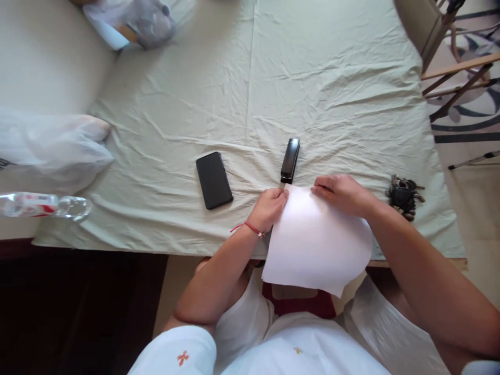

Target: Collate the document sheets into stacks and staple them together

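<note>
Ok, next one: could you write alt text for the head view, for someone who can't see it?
Two bare hands, left hand and right hand, hold white paper by its upper edge at the near side of a cloth-covered table. Just beyond lies a black stapler, with a black phone to its left and keys to the right.

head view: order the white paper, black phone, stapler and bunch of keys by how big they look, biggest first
1. white paper, by far
2. black phone
3. bunch of keys and stapler, too alike to rank: the keys spread raggedly, the stapler is slim
</note>
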The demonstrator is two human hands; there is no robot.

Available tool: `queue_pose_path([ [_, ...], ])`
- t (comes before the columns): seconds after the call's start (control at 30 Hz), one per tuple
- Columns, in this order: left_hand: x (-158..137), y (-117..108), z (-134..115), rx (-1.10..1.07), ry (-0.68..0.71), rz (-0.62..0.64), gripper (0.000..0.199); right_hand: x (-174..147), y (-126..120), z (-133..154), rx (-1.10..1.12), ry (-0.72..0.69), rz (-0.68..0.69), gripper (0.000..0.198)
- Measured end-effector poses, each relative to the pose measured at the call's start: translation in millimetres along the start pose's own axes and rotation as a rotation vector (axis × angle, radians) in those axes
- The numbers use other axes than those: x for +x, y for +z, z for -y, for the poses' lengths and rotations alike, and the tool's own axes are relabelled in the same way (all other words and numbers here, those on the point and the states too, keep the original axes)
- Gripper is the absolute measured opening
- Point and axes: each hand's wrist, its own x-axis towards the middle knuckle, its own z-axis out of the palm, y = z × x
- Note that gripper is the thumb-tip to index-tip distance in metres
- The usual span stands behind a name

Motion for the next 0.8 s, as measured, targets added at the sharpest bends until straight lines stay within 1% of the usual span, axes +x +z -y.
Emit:
queue_pose_path([
  [0.1, 1, -1, -2, -0.031, -0.01, -0.046, 0.026, 16, -7, 6, -0.036, 0.001, 0.055, 0.029],
  [0.2, 2, -4, -3, -0.067, -0.015, -0.062, 0.023, 29, -9, 8, -0.064, -0.024, 0.068, 0.027],
  [0.3, 2, -10, -2, -0.081, -0.025, -0.052, 0.026, 38, -11, 6, -0.095, -0.056, 0.044, 0.028],
  [0.4, 2, -15, 0, -0.042, -0.028, -0.033, 0.032, 44, -14, 2, -0.114, -0.089, 0.027, 0.028],
  [0.5, 2, -14, -1, 0.125, 0.031, -0.081, 0.037, 45, -13, 0, -0.172, -0.096, -0.005, 0.029],
  [0.6, 0, -8, -5, 0.42, 0.153, -0.211, 0.035, 40, -6, 0, -0.247, -0.063, -0.088, 0.032],
  [0.67, -2, -4, -6, 0.542, 0.195, -0.268, 0.034, 36, 0, 0, -0.298, -0.04, -0.149, 0.033],
  [0.8, -3, -2, -6, 0.613, 0.191, -0.229, 0.035, 29, 7, -2, -0.363, -0.066, -0.209, 0.035],
])
